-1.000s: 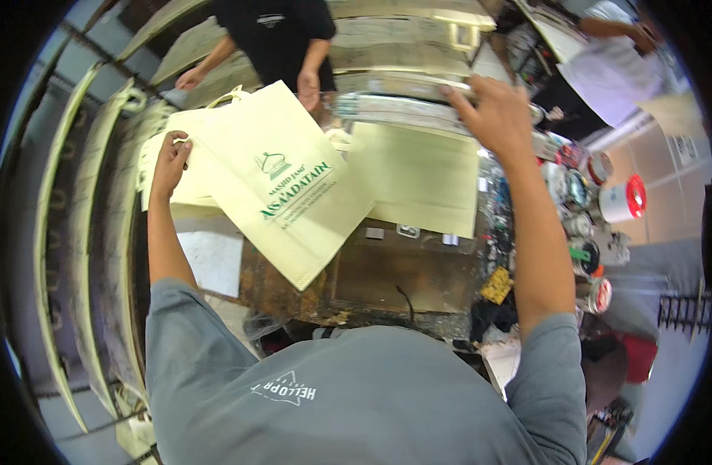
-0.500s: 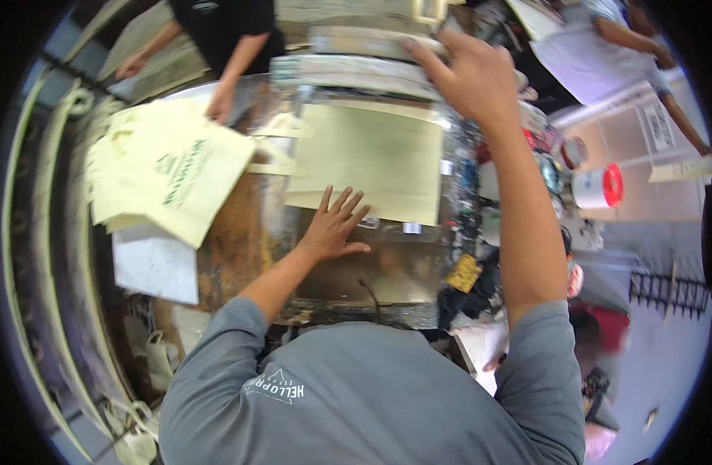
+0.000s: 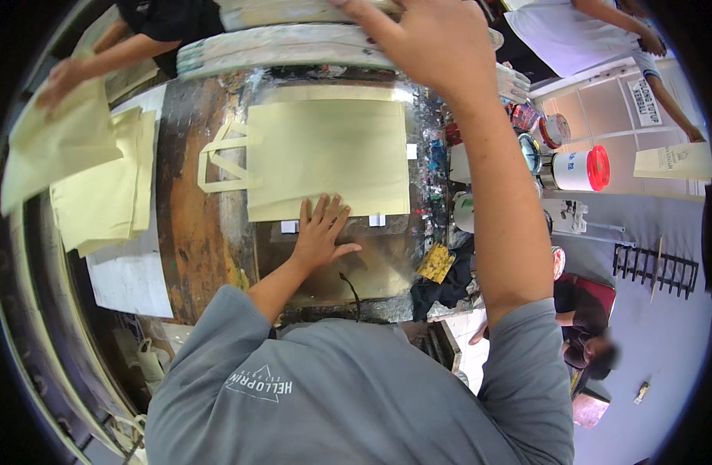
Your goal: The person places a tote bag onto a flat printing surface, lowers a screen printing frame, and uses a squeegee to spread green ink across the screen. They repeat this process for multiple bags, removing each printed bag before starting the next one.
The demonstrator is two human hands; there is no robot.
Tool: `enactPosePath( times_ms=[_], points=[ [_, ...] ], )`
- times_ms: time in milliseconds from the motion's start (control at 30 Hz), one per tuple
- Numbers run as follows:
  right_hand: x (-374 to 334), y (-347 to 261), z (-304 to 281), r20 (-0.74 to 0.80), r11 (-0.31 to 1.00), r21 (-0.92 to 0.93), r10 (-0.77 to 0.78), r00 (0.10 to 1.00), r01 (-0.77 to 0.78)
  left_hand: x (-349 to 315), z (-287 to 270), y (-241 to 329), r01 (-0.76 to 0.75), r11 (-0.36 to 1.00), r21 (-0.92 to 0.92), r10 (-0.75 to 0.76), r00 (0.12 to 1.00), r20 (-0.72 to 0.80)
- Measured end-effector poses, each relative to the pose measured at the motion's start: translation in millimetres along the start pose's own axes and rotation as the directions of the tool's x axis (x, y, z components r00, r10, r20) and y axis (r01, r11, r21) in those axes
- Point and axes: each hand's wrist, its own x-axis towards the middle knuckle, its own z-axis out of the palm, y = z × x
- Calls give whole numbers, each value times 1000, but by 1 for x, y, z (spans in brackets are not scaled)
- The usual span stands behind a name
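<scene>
A cream tote bag [image 3: 329, 155] lies flat on the work board, its handles [image 3: 224, 164] stretching left. My left hand [image 3: 321, 236] is open, fingers spread, its fingertips resting on the bag's near edge. Small white tabs [image 3: 378, 220] show along the bag's near and right edges. At the top of the view, my right hand [image 3: 441, 46] is at the raised, paint-smeared printing screen frame [image 3: 286, 48] beyond the bag. Its thumb reaches along the frame and it appears to grip it; the fingertips are cut off by the picture's edge.
A co-worker's hand [image 3: 58, 81] holds a blurred cream bag [image 3: 65, 132] over a bag stack [image 3: 112, 182] at left. Paint tubs, including a white tub with a red lid [image 3: 577, 169], crowd the right. A yellow sponge [image 3: 436, 262] lies on dark cloth [image 3: 441, 291].
The view has shifted, and the screen frame sits higher in it with my right hand. The co-worker has lifted a bag off the stack. My left hand stays at the bag's near edge.
</scene>
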Motion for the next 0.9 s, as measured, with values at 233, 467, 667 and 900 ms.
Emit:
enactPosePath(
  times_ms=[233,467,667,900],
  points=[
    [-49,7,35,-168,969,-193,-187,968,154,40,-161,-20,87,387,-918,-485,866,-122],
    [-165,34,120,303,981,-158,-60,951,113,-36,-189,-17,86,-583,-808,-537,706,462],
    [-194,27,136,456,990,-119,-14,890,77,-79,-115,-39,165,-644,-747,-537,598,595],
    [-245,14,148,361,983,-137,-68,930,125,-77,-108,-36,253,-556,-792,-569,578,585]
  ],
)
